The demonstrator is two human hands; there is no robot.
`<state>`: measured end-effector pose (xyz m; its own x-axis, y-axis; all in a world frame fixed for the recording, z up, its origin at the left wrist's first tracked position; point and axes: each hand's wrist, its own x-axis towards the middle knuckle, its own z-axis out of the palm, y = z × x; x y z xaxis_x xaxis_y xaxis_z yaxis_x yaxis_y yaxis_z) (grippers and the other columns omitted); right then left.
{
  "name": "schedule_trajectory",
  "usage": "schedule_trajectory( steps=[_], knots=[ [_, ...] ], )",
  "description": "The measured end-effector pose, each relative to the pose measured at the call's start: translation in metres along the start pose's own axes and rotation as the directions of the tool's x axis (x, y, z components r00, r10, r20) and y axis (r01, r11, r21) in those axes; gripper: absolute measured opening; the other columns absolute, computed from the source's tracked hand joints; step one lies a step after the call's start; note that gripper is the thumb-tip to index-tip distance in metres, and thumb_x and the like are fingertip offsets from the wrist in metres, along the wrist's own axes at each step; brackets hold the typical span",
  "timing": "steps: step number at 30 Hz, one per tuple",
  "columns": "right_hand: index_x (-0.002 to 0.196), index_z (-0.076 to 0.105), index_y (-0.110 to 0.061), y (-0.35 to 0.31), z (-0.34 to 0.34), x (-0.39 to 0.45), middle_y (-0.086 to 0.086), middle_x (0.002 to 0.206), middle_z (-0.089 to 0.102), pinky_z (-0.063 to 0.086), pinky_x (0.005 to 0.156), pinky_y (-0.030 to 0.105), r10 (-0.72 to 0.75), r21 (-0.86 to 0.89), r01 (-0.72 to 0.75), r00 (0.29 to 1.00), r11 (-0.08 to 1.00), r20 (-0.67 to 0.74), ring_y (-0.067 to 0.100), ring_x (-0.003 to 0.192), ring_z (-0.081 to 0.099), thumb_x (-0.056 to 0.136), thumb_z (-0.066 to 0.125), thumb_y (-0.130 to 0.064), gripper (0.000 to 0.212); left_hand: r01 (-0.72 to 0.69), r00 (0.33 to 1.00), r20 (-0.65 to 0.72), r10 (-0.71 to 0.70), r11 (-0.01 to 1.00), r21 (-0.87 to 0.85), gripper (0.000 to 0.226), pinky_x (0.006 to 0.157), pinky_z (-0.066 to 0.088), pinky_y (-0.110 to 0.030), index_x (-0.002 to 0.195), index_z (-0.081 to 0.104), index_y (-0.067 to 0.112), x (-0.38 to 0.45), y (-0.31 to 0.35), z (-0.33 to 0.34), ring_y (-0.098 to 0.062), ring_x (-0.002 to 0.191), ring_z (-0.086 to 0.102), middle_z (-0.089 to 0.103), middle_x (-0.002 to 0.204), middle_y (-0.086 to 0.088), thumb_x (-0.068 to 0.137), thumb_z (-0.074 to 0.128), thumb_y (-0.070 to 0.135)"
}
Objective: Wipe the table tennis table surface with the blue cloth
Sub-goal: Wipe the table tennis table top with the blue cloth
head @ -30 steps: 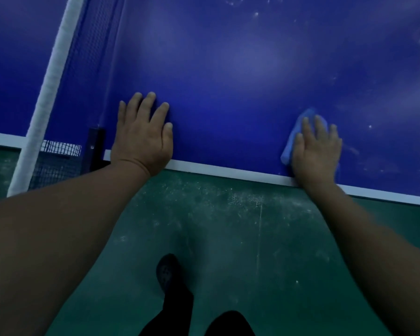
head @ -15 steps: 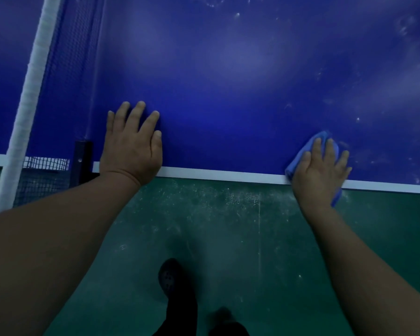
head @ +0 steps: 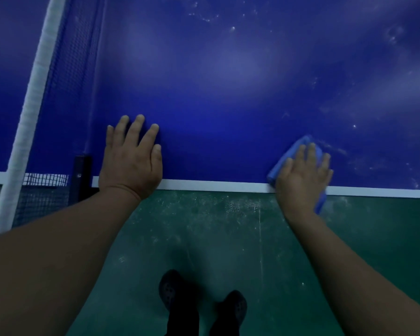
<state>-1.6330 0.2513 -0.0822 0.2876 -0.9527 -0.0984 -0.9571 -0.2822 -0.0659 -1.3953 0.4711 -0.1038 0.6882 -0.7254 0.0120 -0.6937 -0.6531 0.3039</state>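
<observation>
A white-taped net (head: 32,112) crosses the dark blue worktop (head: 228,93) at far left, clamped by a black post (head: 81,175). Just right of it the left hand (head: 131,163) lies flat, fingers straight, holding nothing. Pale dusty smears fleck the surface towards the right, where the right hand (head: 303,175) presses the blue cloth (head: 289,156) flat over the white edge line (head: 216,185). Below, a scuffed green floor (head: 216,238) and dark shoes (head: 172,291)

blue cloth (head: 292,156) mostly hidden under right hand (head: 303,177), net (head: 66,76) cut off at top edge
</observation>
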Motion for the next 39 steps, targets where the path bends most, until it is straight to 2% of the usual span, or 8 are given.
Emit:
schedule_trajectory(
  steps=[7, 13, 19, 23, 26, 34, 36, 39],
  knots=[
    [0.154, 0.032, -0.017, -0.181, 0.025, 0.024, 0.000, 0.163, 0.024, 0.008, 0.120, 0.053, -0.669, -0.039, 0.669, 0.743, 0.742, 0.024, 0.033, 0.151, 0.012, 0.104, 0.028, -0.037, 0.054, -0.014, 0.999, -0.049, 0.013, 1.000, -0.008, 0.059, 0.119, 0.012, -0.057, 0.145, 0.049, 0.009, 0.000, -0.001, 0.002, -0.042, 0.145, 0.026, 0.039, 0.155, -0.019, 0.100, 0.026, 0.039],
    [0.151, 0.035, -0.014, -0.023, 0.001, 0.102, 0.004, 0.159, 0.032, 0.026, 0.112, 0.056, -0.122, -0.101, 0.113, 0.988, 0.988, -0.089, 0.040, 0.142, 0.027, 0.100, 0.019, -0.036, 0.058, -0.021, 0.998, -0.057, 0.020, 1.000, -0.012, 0.057, 0.119, 0.012, -0.057, 0.145, 0.050, 0.008, 0.001, -0.001, 0.002, -0.043, 0.144, 0.026, 0.040, 0.154, -0.020, 0.100, 0.029, 0.037],
    [0.155, 0.028, -0.013, 0.034, -0.005, 0.063, 0.006, 0.163, 0.022, 0.010, 0.118, 0.056, 0.299, 0.054, -0.295, 0.946, 0.954, -0.125, 0.041, 0.148, 0.015, 0.106, 0.024, -0.033, 0.053, -0.014, 0.999, -0.039, 0.014, 1.000, -0.021, 0.058, 0.120, 0.010, -0.058, 0.146, 0.048, 0.008, 0.000, 0.000, 0.003, -0.042, 0.146, 0.024, 0.038, 0.155, -0.020, 0.100, 0.027, 0.038],
    [0.154, 0.031, -0.015, -0.069, 0.022, -0.010, 0.006, 0.161, 0.029, 0.015, 0.117, 0.053, -0.332, 0.000, 0.333, 0.941, 0.943, -0.065, 0.041, 0.146, 0.022, 0.103, 0.030, -0.029, 0.053, -0.015, 0.999, -0.034, 0.015, 1.000, -0.017, 0.059, 0.120, 0.011, -0.058, 0.145, 0.048, 0.008, 0.001, 0.001, 0.002, -0.043, 0.145, 0.025, 0.038, 0.155, -0.020, 0.100, 0.026, 0.038],
    [0.148, 0.043, -0.019, -0.073, 0.025, -0.054, 0.003, 0.157, 0.038, 0.018, 0.118, 0.052, -0.799, -0.012, 0.800, 0.600, 0.600, 0.042, 0.037, 0.145, 0.029, 0.102, 0.033, -0.036, 0.051, -0.007, 0.999, -0.046, 0.006, 1.000, -0.015, 0.060, 0.120, 0.011, -0.057, 0.146, 0.048, 0.008, 0.000, 0.000, 0.001, -0.042, 0.145, 0.025, 0.038, 0.155, -0.020, 0.100, 0.025, 0.039],
    [0.152, 0.037, -0.022, 0.010, 0.000, 0.065, 0.002, 0.163, 0.026, 0.017, 0.120, 0.052, -0.338, -0.046, 0.338, 0.941, 0.940, 0.000, 0.035, 0.148, 0.020, 0.097, 0.016, -0.047, 0.065, -0.010, 0.999, -0.035, 0.010, 1.000, -0.002, 0.060, 0.121, 0.009, -0.055, 0.147, 0.046, 0.010, 0.000, 0.001, 0.003, -0.040, 0.146, 0.023, 0.036, 0.157, -0.018, 0.100, 0.024, 0.039],
    [0.150, 0.042, -0.023, -0.035, 0.004, 0.044, 0.000, 0.161, 0.031, 0.018, 0.119, 0.050, -0.375, 0.007, 0.376, 0.927, 0.927, -0.025, 0.037, 0.146, 0.023, 0.094, 0.023, -0.050, 0.065, 0.000, 0.999, -0.036, 0.000, 1.000, -0.003, 0.060, 0.121, 0.008, -0.055, 0.147, 0.046, 0.010, 0.001, 0.001, 0.003, -0.040, 0.147, 0.023, 0.036, 0.157, -0.018, 0.100, 0.024, 0.039],
    [0.143, 0.051, -0.020, -0.089, 0.020, -0.014, 0.004, 0.153, 0.044, 0.029, 0.113, 0.051, -0.704, 0.009, 0.705, 0.709, 0.709, -0.039, 0.039, 0.141, 0.034, 0.095, 0.033, -0.056, 0.063, -0.002, 0.999, -0.036, 0.001, 1.000, -0.014, 0.061, 0.121, 0.009, -0.055, 0.147, 0.046, 0.010, 0.001, -0.001, 0.003, -0.040, 0.146, 0.023, 0.036, 0.157, -0.018, 0.099, 0.023, 0.040]
  ],
)
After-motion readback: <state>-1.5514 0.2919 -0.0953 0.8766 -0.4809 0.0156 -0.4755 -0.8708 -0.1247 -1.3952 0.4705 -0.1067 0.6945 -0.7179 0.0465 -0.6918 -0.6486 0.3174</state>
